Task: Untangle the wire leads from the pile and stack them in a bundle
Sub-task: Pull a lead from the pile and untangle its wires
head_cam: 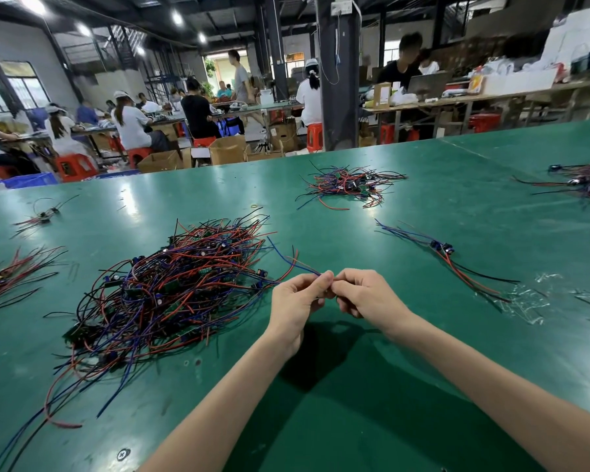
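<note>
My left hand point(297, 296) and right hand point(367, 294) both have the grip pinched on a thin wire lead point(288, 261). It looks light and limp, so I would hold it near its end.

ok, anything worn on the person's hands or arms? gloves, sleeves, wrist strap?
Nothing visible. Left hand and right hand are ungloved, no rings seen. Left forearm and right forearm are bare to the frame edge: no sleeves, watch, bands or wrist strap.

Bare forearms point(225, 396); bare left grip point(297, 298), right grip point(365, 294).
</note>
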Motion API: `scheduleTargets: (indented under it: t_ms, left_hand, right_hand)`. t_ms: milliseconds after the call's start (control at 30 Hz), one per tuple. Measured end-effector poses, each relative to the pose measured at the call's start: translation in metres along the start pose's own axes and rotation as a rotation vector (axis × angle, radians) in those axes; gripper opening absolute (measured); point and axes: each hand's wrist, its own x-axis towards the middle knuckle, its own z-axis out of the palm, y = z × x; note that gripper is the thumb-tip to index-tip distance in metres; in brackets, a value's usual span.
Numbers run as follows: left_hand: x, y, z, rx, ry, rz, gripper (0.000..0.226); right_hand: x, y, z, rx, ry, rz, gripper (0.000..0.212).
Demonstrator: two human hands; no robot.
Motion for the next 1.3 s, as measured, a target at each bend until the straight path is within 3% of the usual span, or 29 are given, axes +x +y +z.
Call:
scheduleTargets:
  t_ms: [133, 367, 633, 833, 1133, 1200, 1300]
  left_hand:
    - [0.002, -0.003, -0.001, 0.039, -0.011, 0.030, 0.030]
    - [0.005, -0.005, -0.007, 0.440, -0.028, 0.301, 0.028]
    - [0.011, -0.008, -0.011, 0.092, 0.085, 0.086, 0.017]
    - [0.015, -0.009, -0.015, 0.555, 0.113, 0.347, 0.020]
    - [0.020, -0.003, -0.016, -0.098, 0.156, -0.014, 0.017]
    - [0.021, -0.004, -0.019, -0.034, 0.174, 0.014, 0.018]
    - [0.022, -0.006, -0.022, 0.309, 0.195, 0.190, 0.021]
  right_hand:
    - [-0.002, 0.003, 0.001, -0.177, 0.056, -0.083, 0.027]
    - [-0.005, 0.008, 0.003, -0.375, 0.124, -0.143, 0.022]
    - [-0.003, 0.004, 0.004, -0.306, 0.115, -0.098, 0.017]
    - [-0.008, 0.009, 0.008, -0.388, 0.107, -0.147, 0.018]
    - [-0.006, 0.006, 0.007, -0.359, 0.109, -0.151, 0.017]
    - [-0.007, 0.006, 0.007, -0.355, 0.096, -0.152, 0.018]
    - [-0.010, 0.008, 0.010, -0.401, 0.077, -0.167, 0.019]
